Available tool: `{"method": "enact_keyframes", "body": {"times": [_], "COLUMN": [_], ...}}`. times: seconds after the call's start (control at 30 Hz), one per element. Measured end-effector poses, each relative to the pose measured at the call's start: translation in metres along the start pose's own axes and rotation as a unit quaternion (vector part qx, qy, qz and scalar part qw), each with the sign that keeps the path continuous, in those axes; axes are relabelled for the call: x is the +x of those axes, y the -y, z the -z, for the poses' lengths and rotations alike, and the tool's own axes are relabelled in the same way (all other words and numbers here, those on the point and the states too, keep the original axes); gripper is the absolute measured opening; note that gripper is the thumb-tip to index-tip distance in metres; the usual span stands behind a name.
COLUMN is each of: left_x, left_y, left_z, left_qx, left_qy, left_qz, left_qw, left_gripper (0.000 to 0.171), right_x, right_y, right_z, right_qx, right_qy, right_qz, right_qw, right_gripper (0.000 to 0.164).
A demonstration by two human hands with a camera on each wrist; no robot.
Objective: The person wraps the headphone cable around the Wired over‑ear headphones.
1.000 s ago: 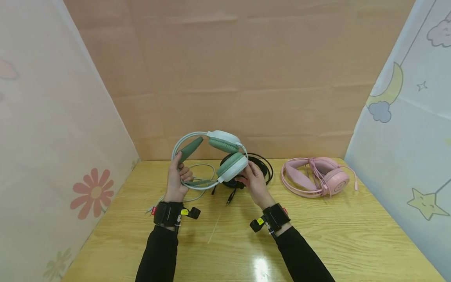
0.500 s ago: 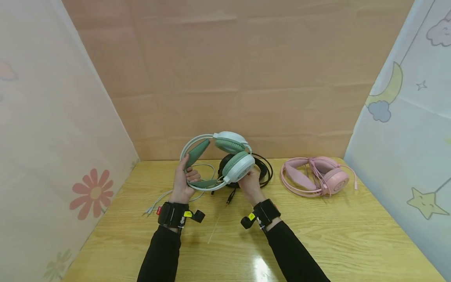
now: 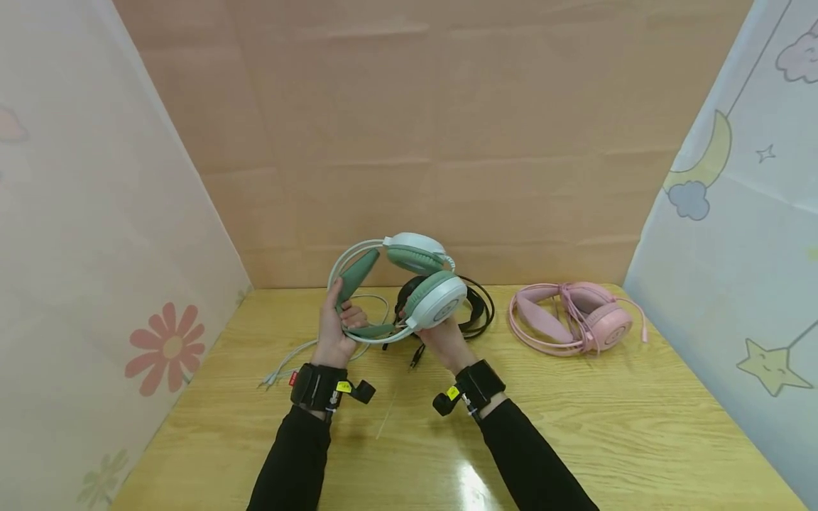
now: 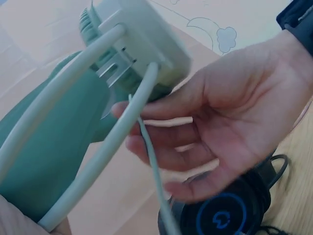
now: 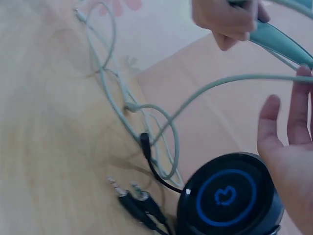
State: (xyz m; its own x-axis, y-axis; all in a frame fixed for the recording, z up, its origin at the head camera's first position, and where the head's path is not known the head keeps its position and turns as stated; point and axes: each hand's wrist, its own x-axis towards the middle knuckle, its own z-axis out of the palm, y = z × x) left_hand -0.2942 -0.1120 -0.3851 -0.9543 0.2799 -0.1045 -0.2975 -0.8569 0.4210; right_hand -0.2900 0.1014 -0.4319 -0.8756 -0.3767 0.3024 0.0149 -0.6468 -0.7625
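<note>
My left hand [image 3: 335,326] grips the headband of the white-and-green headphones [image 3: 439,304], raised above the table. The thumb lies along the green padded band and the fingers curl round the rim. My right hand [image 3: 447,343] is at the lower ear cup, partly hidden behind it in the head view. In the left wrist view, the right hand [image 4: 239,98] has its thumb against the cup's underside and fingertips at the thin pale cable [image 4: 155,171]. Behind and below lie black headphones [image 5: 230,193], partly covered by the raised pair.
Pink headphones [image 3: 603,326] with a bundled cord lie on the right of the wooden table [image 3: 575,426]. The pale cable [image 5: 110,93] trails in loops at the left. Black audio plugs [image 5: 134,203] lie beside the black pair. A brown backdrop [image 3: 409,142] stands behind.
Over the last second, the headphones and left hand have shifted slightly right. The right hand has moved left and down, from the ear cup's outer side to beneath it.
</note>
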Motion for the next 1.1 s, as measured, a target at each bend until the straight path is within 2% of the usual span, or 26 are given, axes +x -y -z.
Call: {"method": "enact_keyframes", "body": {"times": [0.07, 0.13, 0.2, 0.3, 0.4, 0.5, 0.6, 0.67, 0.73, 0.87, 1.0, 1.1], "left_x": [0.001, 0.001, 0.001, 0.001, 0.003, 0.005, 0.006, 0.006, 0.005, 0.004, 0.004, 0.003], "left_y": [0.000, 0.001, 0.002, 0.002, 0.002, 0.000, -0.003, -0.006, -0.010, -0.019, -0.024, -0.026], "left_z": [0.000, -0.001, -0.001, 0.000, 0.002, 0.005, 0.008, 0.010, 0.010, 0.010, 0.010, 0.011], "left_qx": [-0.007, -0.013, -0.013, -0.001, 0.024, 0.063, 0.107, 0.136, 0.156, 0.192, 0.214, 0.228], "left_qy": [-0.003, -0.006, -0.016, -0.037, -0.068, -0.091, -0.108, -0.115, -0.117, -0.115, -0.115, -0.116], "left_qz": [-0.016, -0.038, -0.070, -0.129, -0.191, -0.245, -0.297, -0.329, -0.361, -0.408, -0.433, -0.444], "left_qw": [0.9998, 0.9992, 0.9973, 0.9910, 0.9789, 0.9632, 0.9426, 0.9272, 0.9122, 0.8852, 0.8681, 0.8589], "left_gripper": [0.048, 0.048, 0.049, 0.050, 0.051, 0.049, 0.045, 0.043, 0.040, 0.039, 0.041, 0.040], "right_x": [0.001, 0.001, 0.000, -0.002, -0.002, -0.005, -0.011, -0.015, -0.018, -0.022, -0.028, -0.032], "right_y": [-0.008, -0.015, -0.021, -0.020, -0.017, -0.013, -0.005, 0.002, 0.012, 0.036, 0.060, 0.072], "right_z": [0.001, 0.000, 0.000, -0.002, -0.001, 0.002, 0.002, 0.002, 0.002, 0.002, 0.008, 0.013], "right_qx": [-0.061, -0.114, -0.156, -0.232, -0.306, -0.368, -0.406, -0.419, -0.422, -0.404, -0.356, -0.336], "right_qy": [0.022, 0.025, 0.022, 0.020, 0.013, 0.011, 0.004, -0.001, 0.000, 0.007, 0.009, -0.002], "right_qz": [0.001, -0.010, -0.027, -0.040, -0.041, -0.041, -0.049, -0.054, -0.054, -0.029, 0.027, 0.051], "right_qw": [0.998, 0.993, 0.987, 0.972, 0.951, 0.929, 0.913, 0.906, 0.905, 0.914, 0.934, 0.941], "right_gripper": [0.022, 0.022, 0.026, 0.030, 0.033, 0.034, 0.034, 0.033, 0.030, 0.023, 0.021, 0.021]}}
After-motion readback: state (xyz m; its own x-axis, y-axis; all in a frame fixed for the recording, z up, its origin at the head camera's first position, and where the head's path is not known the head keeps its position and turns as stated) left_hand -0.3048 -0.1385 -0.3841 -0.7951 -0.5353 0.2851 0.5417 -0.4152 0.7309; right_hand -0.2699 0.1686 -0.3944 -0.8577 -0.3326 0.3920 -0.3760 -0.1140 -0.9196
